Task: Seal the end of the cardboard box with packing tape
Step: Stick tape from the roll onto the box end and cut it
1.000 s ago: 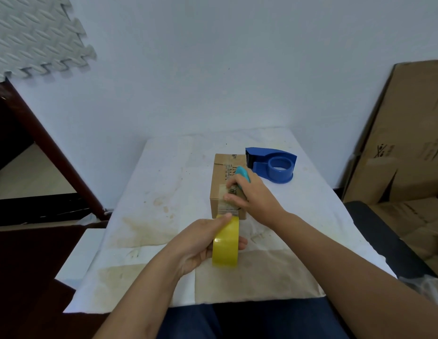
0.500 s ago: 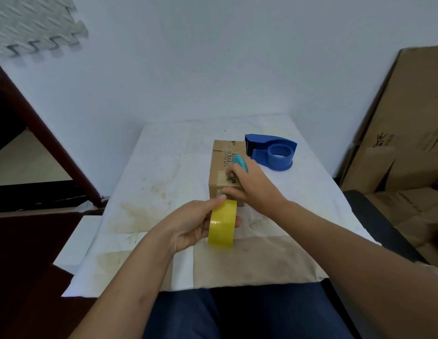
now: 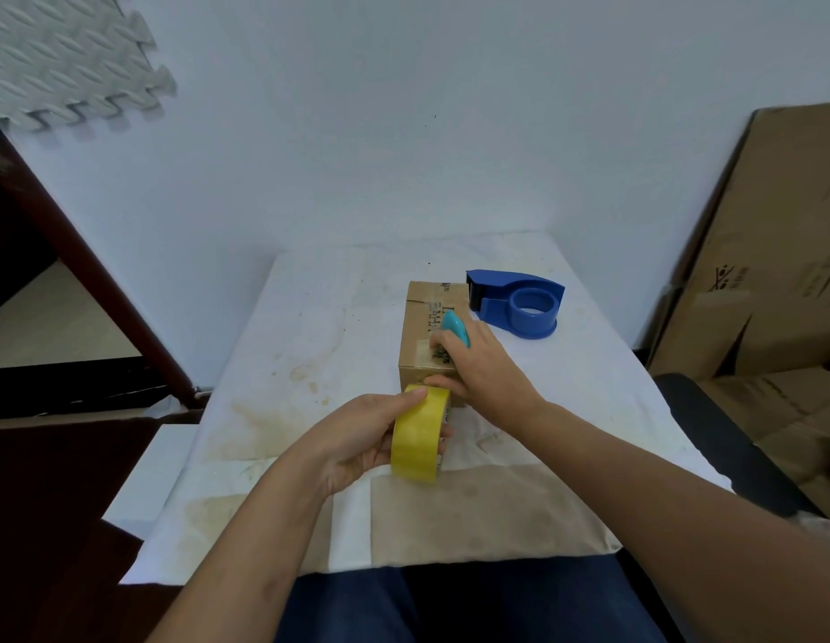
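A small brown cardboard box (image 3: pixel 427 317) lies lengthwise on the white-covered table (image 3: pixel 311 345), its near end facing me. My left hand (image 3: pixel 362 438) grips a yellow roll of packing tape (image 3: pixel 417 433) upright right in front of that near end. My right hand (image 3: pixel 478 364) rests on the box's top near edge, thumb pressing at the near end, and holds a small teal cutter (image 3: pixel 455 328) between its fingers. Whether a tape strip runs from the roll to the box I cannot tell.
A blue tape dispenser (image 3: pixel 519 301), with no roll in it, stands just right of the box's far end. Flattened cardboard sheets (image 3: pixel 765 271) lean against the wall at right, beside a black chair edge (image 3: pixel 723 433). A dark wooden frame (image 3: pixel 102 290) stands at left.
The tape roll in my left hand has crept slightly closer to the box's near end. My right hand stays on the box with the teal cutter. The head camera shifted.
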A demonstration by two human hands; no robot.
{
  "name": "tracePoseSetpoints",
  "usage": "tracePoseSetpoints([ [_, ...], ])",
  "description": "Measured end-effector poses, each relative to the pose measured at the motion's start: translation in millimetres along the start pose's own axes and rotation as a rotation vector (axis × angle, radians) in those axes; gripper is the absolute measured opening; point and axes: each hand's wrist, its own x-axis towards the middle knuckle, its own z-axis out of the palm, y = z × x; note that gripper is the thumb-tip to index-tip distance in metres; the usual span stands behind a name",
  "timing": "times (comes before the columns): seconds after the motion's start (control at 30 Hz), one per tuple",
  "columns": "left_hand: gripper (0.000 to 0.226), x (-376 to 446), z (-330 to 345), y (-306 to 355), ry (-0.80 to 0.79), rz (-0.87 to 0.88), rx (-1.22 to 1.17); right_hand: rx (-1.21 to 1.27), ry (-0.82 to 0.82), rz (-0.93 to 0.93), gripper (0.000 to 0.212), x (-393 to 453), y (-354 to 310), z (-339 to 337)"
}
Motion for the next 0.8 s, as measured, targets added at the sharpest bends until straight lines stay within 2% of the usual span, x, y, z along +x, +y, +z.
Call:
tracePoseSetpoints([
  [0.13, 0.041, -2, 1, -2, 0.038, 0.03, 0.064, 0.048, -0.008, 0.019, 0.056, 0, -2, -1],
  [0.27, 0.044, -3, 2, -3, 0.105, 0.065, 0.159, 0.184, -0.101, 0.077, 0.051, 0, -3, -15],
  [0.3, 0.044, -2, 2, -3, 0.123, 0.074, 0.194, 0.266, -0.106, 0.108, 0.045, 1, -3, -21],
  [0.37, 0.045, -4, -1, -1, 0.138, 0.093, 0.259, 0.505, 0.007, 0.193, 0.031, 2, -5, -34],
  [0.43, 0.045, -7, -5, 1, 0.183, 0.125, 0.359, 0.77, 0.153, 0.304, 0.034, 3, -6, -46],
  [0.47, 0.044, -7, -8, 2, 0.245, 0.153, 0.436, 0.913, 0.175, 0.351, 0.041, 2, -5, -50],
  [0.53, 0.038, -5, -12, 6, 0.42, 0.234, 0.607, 1.197, 0.149, 0.421, 0.051, -3, -5, -55],
  [0.6, 0.027, -4, -13, 12, 0.553, 0.355, 0.634, 1.355, 0.105, 0.467, 0.04, -9, -7, -57],
  [0.7, 0.012, -4, -3, 25, 0.585, 0.518, 0.5, 1.344, 0.087, 0.438, 0.03, -16, -11, -54],
  [0.8, 0.016, -4, 15, 33, 0.451, 0.553, 0.374, 1.187, 0.106, 0.342, 0.026, -19, -19, -50],
])
